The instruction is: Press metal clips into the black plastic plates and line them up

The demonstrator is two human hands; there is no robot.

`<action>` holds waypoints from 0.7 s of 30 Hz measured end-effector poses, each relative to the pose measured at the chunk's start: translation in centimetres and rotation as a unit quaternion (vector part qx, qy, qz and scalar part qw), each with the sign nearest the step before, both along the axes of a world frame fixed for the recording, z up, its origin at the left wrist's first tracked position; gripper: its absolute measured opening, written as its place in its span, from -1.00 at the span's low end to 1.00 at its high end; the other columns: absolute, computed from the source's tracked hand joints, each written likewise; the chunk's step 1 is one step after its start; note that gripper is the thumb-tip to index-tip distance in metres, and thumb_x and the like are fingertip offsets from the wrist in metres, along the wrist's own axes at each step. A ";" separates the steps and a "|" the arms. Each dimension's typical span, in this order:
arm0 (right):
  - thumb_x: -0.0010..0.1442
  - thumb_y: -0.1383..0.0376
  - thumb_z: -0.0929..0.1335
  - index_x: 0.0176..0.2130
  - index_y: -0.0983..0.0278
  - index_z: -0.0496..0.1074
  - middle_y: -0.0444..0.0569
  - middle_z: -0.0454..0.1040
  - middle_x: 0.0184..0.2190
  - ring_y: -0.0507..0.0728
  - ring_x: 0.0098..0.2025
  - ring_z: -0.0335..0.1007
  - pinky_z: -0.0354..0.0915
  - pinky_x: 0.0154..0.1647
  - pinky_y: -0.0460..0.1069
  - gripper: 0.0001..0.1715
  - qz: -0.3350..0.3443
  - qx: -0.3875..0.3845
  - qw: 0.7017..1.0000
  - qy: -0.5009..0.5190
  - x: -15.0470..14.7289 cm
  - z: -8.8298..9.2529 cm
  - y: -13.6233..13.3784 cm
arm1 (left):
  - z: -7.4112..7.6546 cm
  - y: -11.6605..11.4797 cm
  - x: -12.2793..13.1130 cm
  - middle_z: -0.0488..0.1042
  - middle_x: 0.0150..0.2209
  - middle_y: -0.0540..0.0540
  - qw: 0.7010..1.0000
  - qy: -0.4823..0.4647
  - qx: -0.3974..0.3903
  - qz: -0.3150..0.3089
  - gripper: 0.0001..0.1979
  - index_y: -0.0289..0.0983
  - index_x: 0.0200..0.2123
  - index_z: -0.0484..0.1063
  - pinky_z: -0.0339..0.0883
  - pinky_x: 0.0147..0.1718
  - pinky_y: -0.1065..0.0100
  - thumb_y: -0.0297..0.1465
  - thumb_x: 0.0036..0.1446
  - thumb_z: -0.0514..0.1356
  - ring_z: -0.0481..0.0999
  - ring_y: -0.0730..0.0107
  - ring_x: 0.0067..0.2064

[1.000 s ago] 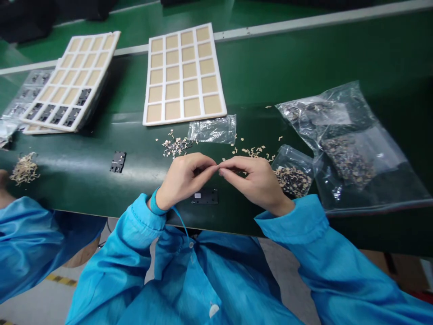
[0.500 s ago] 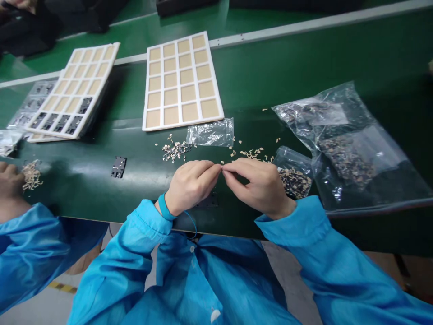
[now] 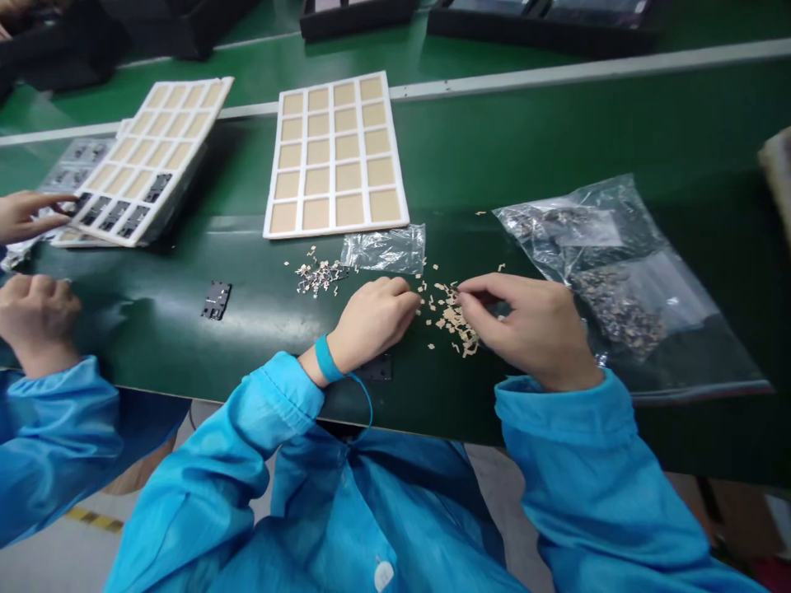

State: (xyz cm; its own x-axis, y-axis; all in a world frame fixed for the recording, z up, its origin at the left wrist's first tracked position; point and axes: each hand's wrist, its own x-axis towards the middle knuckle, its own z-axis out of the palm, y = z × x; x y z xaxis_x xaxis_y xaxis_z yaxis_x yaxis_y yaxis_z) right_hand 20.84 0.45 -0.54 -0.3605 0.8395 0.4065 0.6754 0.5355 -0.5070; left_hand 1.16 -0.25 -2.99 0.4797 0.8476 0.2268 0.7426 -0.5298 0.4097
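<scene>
Reaching over a pile of tan bits (image 3: 454, 317) on green counter (image 3: 618, 123), head view: pile's long axis runs approx. upper-left to lower-right, betw. both hands. R hand (image 3: 531, 329) is nearer, fingers pinched narrow at pile's top edge, can't tell if holding any. L hand (image 3: 376, 313) curled just left of pile, contents hidden. Clear poly bag (image 3: 618, 280) lies right.

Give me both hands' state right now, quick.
Left hand: curled, nothing visible in it.
Right hand: fingers down at the beige pieces; cannot tell if holding one.
</scene>
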 end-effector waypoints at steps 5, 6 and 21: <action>0.21 0.33 0.27 -0.36 0.24 0.50 -0.02 0.57 -0.44 0.17 -0.45 0.48 0.27 -0.46 0.02 -0.79 0.062 -0.014 0.996 -0.054 -0.5 -1.1 -0.3 | 0.2 -0.5 -0.4 0.52 -0.09 -0.21 0.994 -0.101 0.006 -0.034 -0.68 -0.37 0.00 0.38 0.41 -0.10 0.28 -0.49 0.16 0.11 0.50 0.28 -0.10; 0.21 0.32 0.26 -0.35 0.25 0.50 -0.01 0.57 -0.44 0.17 -0.44 0.49 0.26 -0.46 0.03 -0.77 0.072 -0.013 0.995 -0.065 -0.7 -1.2 -0.4 | 0.4 -0.6 -0.4 0.54 -0.15 -0.19 0.994 -0.105 -0.003 -0.043 -0.74 -0.36 -0.06 0.42 0.42 -0.16 0.32 -0.43 0.20 0.12 0.52 0.31 -0.15; 0.09 0.29 0.42 -0.35 0.18 0.57 -0.08 0.59 -0.37 0.15 -0.31 0.51 0.42 -0.28 0.03 -0.93 0.010 -0.221 0.950 0.221 -1.7 -0.6 -0.5 | 1.3 -1.6 -0.4 0.58 -0.34 -0.07 0.888 -0.363 -0.282 0.008 -0.87 -0.34 -0.30 0.46 0.43 -0.28 0.44 -0.54 0.05 0.15 0.55 0.48 -0.31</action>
